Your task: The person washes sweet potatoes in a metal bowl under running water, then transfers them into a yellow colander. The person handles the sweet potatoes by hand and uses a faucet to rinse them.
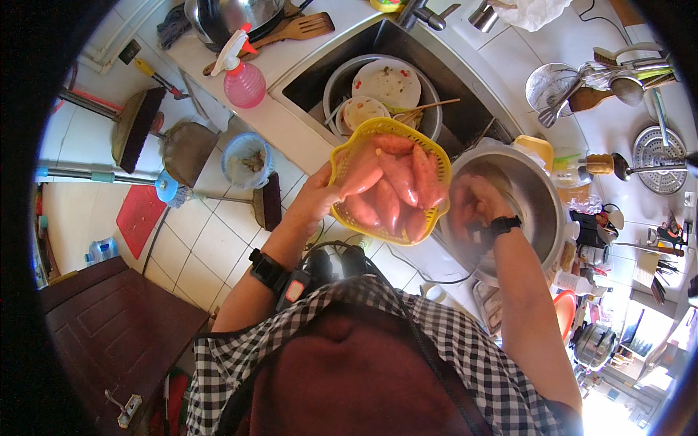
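Note:
My left hand (313, 201) grips the near-left rim of a yellow perforated plastic basket (444, 210). Several wet, pinkish-red sweet potatoes (395, 177) fill that basket, which is raised in front of me, overlapping the sink's near edge. To its right, my right hand (488, 199) reaches down inside a large stainless steel basin (537, 204). Its fingers are blurred, so I cannot tell whether they hold anything. Reddish patches (463, 212) show near them on the basin's left side; whether these are sweet potatoes or reflections is unclear.
The dark sink (371, 41) holds a metal bowl (332, 90) with used plates (387, 82) and chopsticks (436, 104). A pink spray bottle (244, 87) and a slotted wooden turner (305, 27) sit on the left counter. Below stands a blue bin (223, 158). Utensils (611, 82) hang at right.

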`<action>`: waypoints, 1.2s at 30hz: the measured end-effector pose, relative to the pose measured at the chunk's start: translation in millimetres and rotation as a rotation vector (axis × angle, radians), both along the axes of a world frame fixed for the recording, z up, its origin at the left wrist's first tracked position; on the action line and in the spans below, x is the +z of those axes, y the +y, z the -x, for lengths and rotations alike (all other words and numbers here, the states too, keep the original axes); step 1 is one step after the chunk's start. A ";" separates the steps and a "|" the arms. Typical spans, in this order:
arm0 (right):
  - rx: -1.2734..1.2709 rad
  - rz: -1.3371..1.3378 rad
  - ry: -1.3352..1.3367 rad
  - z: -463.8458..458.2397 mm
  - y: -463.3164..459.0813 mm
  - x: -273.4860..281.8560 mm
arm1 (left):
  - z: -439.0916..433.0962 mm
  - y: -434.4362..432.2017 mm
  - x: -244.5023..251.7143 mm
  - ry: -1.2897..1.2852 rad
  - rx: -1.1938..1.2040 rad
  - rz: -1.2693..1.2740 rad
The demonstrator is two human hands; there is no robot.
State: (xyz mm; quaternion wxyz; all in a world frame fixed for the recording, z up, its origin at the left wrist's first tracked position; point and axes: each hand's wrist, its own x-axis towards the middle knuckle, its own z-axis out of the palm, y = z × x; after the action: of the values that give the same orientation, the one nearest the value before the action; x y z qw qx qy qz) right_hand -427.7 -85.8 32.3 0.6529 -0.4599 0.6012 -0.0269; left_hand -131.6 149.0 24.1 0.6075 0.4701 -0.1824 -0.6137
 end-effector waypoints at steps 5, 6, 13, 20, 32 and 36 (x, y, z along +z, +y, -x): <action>-0.022 0.011 -0.112 16.8 -9.9 -3.0 | -1.6 0.0 -1.6 0.002 -0.016 -0.005; -0.102 0.032 -0.137 21.6 -13.5 -1.9 | -1.7 -0.1 -1.9 0.001 -0.024 -0.006; -0.034 0.244 -0.007 25.8 -23.5 58.6 | -1.0 -0.4 -0.4 0.017 -0.007 -0.021; 0.462 0.364 -0.147 -67.8 13.1 148.6 | 0.8 -4.6 5.2 0.009 -0.003 0.066; 1.164 0.821 -0.190 -172.2 32.2 115.7 | 0.8 -4.7 -2.3 -0.012 0.001 0.152; 0.925 0.512 -0.298 -158.9 29.4 117.2 | -0.4 -4.5 3.8 -0.011 -0.031 0.135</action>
State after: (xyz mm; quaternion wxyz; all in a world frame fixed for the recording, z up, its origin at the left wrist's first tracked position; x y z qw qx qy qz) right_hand -268.9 -56.4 149.5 0.5418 -0.8117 0.2115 0.0527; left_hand -131.3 144.6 27.9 0.6272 0.4288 -0.2340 -0.6066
